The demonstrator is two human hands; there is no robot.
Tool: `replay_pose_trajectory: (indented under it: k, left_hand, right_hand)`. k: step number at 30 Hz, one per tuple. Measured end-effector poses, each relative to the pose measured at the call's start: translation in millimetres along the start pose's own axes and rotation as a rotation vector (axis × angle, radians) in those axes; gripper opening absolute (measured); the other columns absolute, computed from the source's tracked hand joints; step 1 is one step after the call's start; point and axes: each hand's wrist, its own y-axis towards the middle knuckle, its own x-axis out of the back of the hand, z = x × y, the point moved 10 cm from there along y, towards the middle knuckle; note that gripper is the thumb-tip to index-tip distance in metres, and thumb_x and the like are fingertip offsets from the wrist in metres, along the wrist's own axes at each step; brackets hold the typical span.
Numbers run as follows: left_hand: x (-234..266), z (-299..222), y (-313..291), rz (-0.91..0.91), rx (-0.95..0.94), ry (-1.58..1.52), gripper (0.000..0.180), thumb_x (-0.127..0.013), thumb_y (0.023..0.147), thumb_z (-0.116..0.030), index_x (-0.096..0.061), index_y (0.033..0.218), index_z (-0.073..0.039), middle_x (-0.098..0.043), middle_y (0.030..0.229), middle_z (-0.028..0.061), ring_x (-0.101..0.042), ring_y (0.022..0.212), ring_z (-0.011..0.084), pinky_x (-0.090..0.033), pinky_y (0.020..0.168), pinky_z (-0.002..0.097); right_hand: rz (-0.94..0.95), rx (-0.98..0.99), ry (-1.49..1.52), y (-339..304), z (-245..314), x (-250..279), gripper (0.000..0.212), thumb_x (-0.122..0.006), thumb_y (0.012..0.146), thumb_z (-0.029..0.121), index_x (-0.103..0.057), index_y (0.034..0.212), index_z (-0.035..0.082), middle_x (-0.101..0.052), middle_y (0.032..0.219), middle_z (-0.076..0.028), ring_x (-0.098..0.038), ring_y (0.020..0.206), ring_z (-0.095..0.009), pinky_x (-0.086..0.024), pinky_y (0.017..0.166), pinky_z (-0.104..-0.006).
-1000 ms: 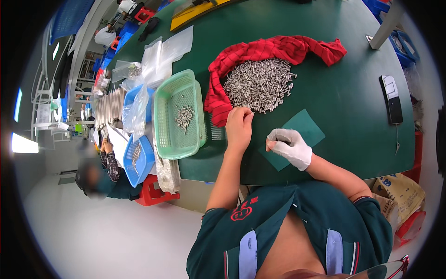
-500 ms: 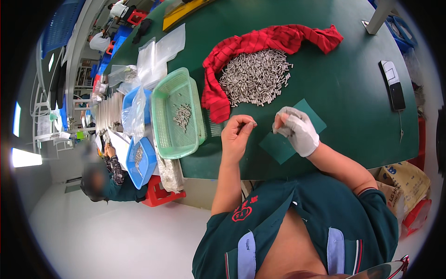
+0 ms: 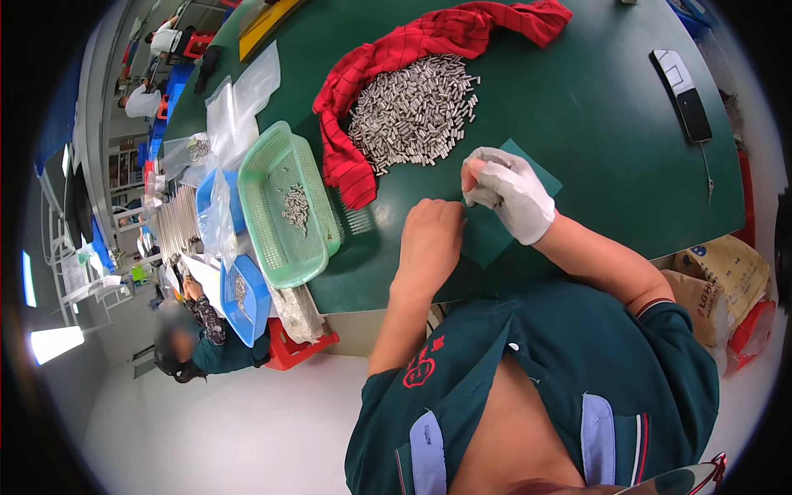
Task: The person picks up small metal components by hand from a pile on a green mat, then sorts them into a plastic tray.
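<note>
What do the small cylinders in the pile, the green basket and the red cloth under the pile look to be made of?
Small cylinders: likely bare metal, silvery-grey with glints. Green basket: looks like moulded plastic, pale green, perforated mesh walls. Red cloth: woven fabric, matte, creased and folded.

Green table (image 3: 594, 107): red cloth (image 3: 412, 49), basket (image 3: 285, 206), probably phone (image 3: 683, 95).

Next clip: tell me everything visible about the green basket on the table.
The green basket is a shallow rectangular tray of pale green plastic with perforated mesh floor and walls and a rounded rim. It lies flat near the table edge, left of the red cloth. A small cluster of metal pins lies inside. Clear plastic bags and a blue tray border its left side. Neither hand touches it.
</note>
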Motion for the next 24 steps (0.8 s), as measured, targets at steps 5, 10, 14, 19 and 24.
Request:
replay_pose_trajectory:
  k: [5,10,14,19,24]
  left_hand:
    - [10,16,-21,-0.237,0.203,-0.21,0.017,-0.067,0.072,-0.001,-0.059,0.087,-0.003,-0.06,0.084,0.0109,-0.056,0.08,0.0309,-0.045,0.073,0.0397]
    - [8,15,-26,-0.318,0.211,-0.185,0.012,-0.065,0.073,0.0,-0.059,0.082,-0.003,-0.059,0.082,0.0106,-0.055,0.078,0.0301,-0.045,0.072,0.0392]
    - [7,16,-26,-0.342,0.194,-0.171,0.01,-0.065,0.073,0.002,-0.059,0.081,-0.002,-0.058,0.081,0.0108,-0.055,0.078,0.0299,-0.045,0.071,0.0388]
    - [6,15,-27,-0.351,0.204,-0.181,0.01,-0.064,0.074,0.002,-0.058,0.08,-0.001,-0.059,0.081,0.0114,-0.055,0.078,0.0304,-0.045,0.07,0.0391]
    - [5,18,-28,-0.349,0.222,-0.187,0.009,-0.064,0.074,0.002,-0.058,0.08,-0.001,-0.059,0.081,0.012,-0.055,0.077,0.0307,-0.045,0.07,0.0392]
  right_hand:
    - [0.049,0.103,0.038,0,3,0,0.042,-0.053,0.09,0.046,-0.05,0.082,0.005,-0.038,0.065,0.002,-0.031,0.058,-0.008,-0.032,0.062,-0.0247]
    - [0.131,0.088,0.122,0,5,-13,0.062,-0.04,0.087,0.068,-0.048,0.078,0.007,-0.035,0.063,0.001,-0.031,0.06,-0.011,-0.029,0.064,-0.0257]
    - [0.126,0.028,0.153,3,-4,-11,0.059,-0.034,0.091,0.063,-0.042,0.07,0.009,-0.034,0.062,0.0,-0.032,0.061,-0.015,-0.029,0.064,-0.0276]
    - [0.099,-0.011,0.206,4,-10,-9,0.053,-0.036,0.094,0.054,-0.038,0.067,0.009,-0.033,0.061,-0.001,-0.033,0.061,-0.016,-0.029,0.064,-0.0287]
    - [0.094,-0.016,0.247,6,-14,-8,0.051,-0.037,0.095,0.051,-0.038,0.066,0.009,-0.033,0.06,0.0,-0.032,0.06,-0.016,-0.029,0.063,-0.0284]
